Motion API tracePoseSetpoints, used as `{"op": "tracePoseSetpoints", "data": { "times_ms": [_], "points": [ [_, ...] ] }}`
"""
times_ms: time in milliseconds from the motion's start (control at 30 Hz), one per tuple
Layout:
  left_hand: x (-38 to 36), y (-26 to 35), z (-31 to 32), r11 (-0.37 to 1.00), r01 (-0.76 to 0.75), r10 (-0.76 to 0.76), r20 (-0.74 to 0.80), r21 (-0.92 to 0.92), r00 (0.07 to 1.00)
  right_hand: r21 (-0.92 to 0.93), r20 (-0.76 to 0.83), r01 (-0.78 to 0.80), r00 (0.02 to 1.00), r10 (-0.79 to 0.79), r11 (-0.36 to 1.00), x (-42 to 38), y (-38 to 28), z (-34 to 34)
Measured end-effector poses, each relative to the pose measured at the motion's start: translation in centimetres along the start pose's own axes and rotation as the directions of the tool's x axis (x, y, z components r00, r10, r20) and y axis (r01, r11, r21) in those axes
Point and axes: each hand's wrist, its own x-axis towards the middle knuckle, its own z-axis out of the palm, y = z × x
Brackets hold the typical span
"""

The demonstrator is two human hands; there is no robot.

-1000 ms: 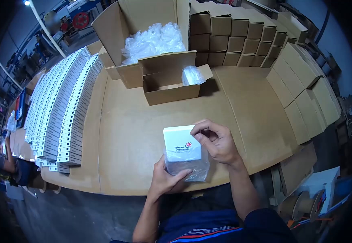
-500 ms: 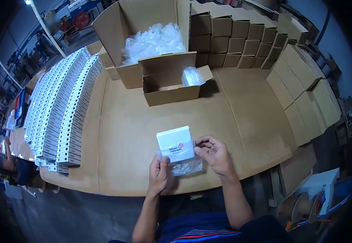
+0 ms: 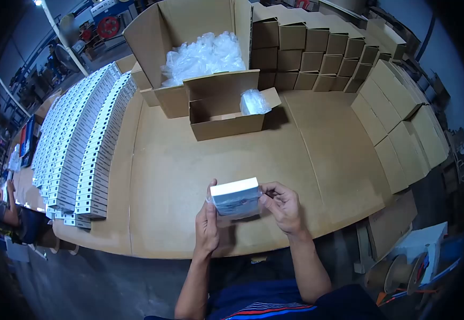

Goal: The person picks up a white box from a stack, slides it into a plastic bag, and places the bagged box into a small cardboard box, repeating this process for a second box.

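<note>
Holding white box [image 3: 236,187] up between both hands, over near part of table [image 3: 178,170]. Tilted, narrow white side facing up. Lower part inside clear bag [image 3: 240,216], print on front face too blurred to read.

Left hand [image 3: 207,229]: curled partway, gripping white box at left edge, thumb on front, other fingers behind. Right hand [image 3: 282,210]: half curled, thumb and forefinger close together at right edge of white box. Can't tell if pinching bag or just touching.

Straight out beyond both hands: open carton [image 3: 228,131], with wrapped item [image 3: 254,103] at right end. Farther out, just behind carton: big box [image 3: 172,101] heaped with clear plastic [image 3: 205,60].

Well left of left hand: long white stacks [image 3: 92,184]. Past those, far left: another person [image 3: 5,210].

Beyond right hand, toward far edge: brown boxes [image 3: 312,58] in tiers. Out right of right hand: more cartons [image 3: 394,122], stacked. Lower right, off table: spool [image 3: 401,274].
</note>
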Motion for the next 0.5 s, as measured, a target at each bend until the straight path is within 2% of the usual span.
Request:
{"op": "tracePoseSetpoints", "data": {
  "times_ms": [67, 167, 233, 333, 400, 433, 467, 500],
  "points": [
    [0.5, 0.4, -0.1, 0.998, -0.055, 0.057, 0.061, -0.028, 0.997, 0.029, 0.014, 0.065, 0.998, -0.065, 0.997, 0.3, -0.5, 0.6],
    [0.5, 0.6, 0.1, 0.999, -0.038, 0.039, 0.038, -0.02, 0.999, 0.043, 0.073, 0.102, 0.992, -0.104, 0.994, 0.5, 0.0, 0.3],
    [0.6, 0.4, 0.2, 0.995, -0.049, 0.051, 0.025, -0.089, 0.998, 0.061, 0.093, 0.098, 0.99, -0.103, 0.993, 0.5, 0.3, 0.2],
    [0.7, 0.3, 0.8, 0.982, -0.039, 0.037, -0.014, -0.186, 0.999, 0.295, 0.07, 0.029, 0.996, -0.052, 0.955, 0.3, 0.2, 1.0],
    [0.8, 0.9, 1.7, 0.97, -0.016, 0.0, -0.067, -0.243, 0.998, 0.12, 0.034, 0.05, 0.998, -0.054, 0.992, 0.1, 0.0, 2.2],
    [0.8, 0.9, 1.7, 0.967, -0.006, -0.004, -0.041, -0.255, 0.999, 0.03, 0.016, 0.057, 0.998, -0.058, 0.998, 0.0, -0.1, 2.6],
    [0.7, 0.8, 1.7, 0.963, 0.004, -0.008, -0.014, -0.268, 1.0, 0.019, -0.015, -0.043, 0.999, 0.044, 0.999, -0.2, 0.4, 2.5],
    [0.5, 0.7, 1.7, 0.96, 0.017, -0.014, 0.013, -0.28, 1.0, 0.02, -0.028, -0.033, 0.999, 0.034, 0.999, -0.2, 0.6, 2.3]
  ]
}}
